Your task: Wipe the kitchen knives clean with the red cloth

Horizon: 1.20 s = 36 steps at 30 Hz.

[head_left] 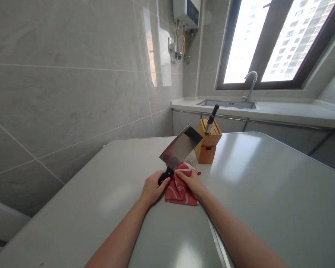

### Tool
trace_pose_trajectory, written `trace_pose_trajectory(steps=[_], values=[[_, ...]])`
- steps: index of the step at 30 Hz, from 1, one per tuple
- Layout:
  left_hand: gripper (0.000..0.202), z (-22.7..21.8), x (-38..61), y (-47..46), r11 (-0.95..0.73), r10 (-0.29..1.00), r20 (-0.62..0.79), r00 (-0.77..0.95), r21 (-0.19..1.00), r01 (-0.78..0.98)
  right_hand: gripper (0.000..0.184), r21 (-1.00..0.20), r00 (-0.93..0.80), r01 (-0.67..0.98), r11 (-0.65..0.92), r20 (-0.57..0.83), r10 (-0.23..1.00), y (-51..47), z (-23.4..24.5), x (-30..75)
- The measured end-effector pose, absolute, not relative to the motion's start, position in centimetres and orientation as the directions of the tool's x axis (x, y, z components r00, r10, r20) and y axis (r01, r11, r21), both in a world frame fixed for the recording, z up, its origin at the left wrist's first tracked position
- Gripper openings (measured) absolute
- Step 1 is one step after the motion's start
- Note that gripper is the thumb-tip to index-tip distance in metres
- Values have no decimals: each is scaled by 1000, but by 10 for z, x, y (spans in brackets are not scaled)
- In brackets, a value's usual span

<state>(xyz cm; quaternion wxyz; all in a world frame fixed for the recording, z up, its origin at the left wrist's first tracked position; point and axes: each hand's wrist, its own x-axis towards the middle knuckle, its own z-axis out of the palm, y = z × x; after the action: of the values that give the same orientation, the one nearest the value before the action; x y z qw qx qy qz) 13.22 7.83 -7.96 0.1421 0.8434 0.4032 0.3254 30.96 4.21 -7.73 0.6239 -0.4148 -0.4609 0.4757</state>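
My left hand (152, 188) is closed round the black handle of a cleaver (181, 147), whose broad steel blade points up and to the right above the counter. My right hand (191, 182) grips a red cloth with white markings (177, 193), bunched against the base of the blade near the handle. The cloth's lower part lies on the grey countertop (254, 193). Both forearms reach in from the bottom of the view.
A wooden knife block (208, 143) with one black-handled knife (211, 119) stands just behind the cleaver. Farther back are a sink (229, 104) with a curved faucet (250, 83) under a window. A tiled wall runs along the left; a water heater (187, 13) hangs above.
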Motion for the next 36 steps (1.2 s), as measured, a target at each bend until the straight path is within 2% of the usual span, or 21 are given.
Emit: trace_pose_trajectory(steps=[6, 20, 27, 33, 36], values=[[29, -80, 131, 77, -661, 750, 410, 519, 503, 557, 28, -948, 104, -214, 236, 219, 970, 42, -78, 309], [27, -76, 134, 71, -719, 689, 417, 593, 497, 485, 35, -934, 84, -298, 196, 179, 980, 45, -86, 308], [26, -75, 134, 71, -745, 663, 425, 617, 462, 481, 32, -931, 100, -336, 141, 113, 989, 45, -89, 310], [28, -78, 134, 72, -731, 673, 415, 612, 499, 466, 39, -931, 116, -349, 107, 71, 991, 46, -89, 309], [29, -79, 135, 72, -724, 679, 411, 608, 510, 464, 38, -930, 124, -352, 106, 66, 990, 45, -87, 308]])
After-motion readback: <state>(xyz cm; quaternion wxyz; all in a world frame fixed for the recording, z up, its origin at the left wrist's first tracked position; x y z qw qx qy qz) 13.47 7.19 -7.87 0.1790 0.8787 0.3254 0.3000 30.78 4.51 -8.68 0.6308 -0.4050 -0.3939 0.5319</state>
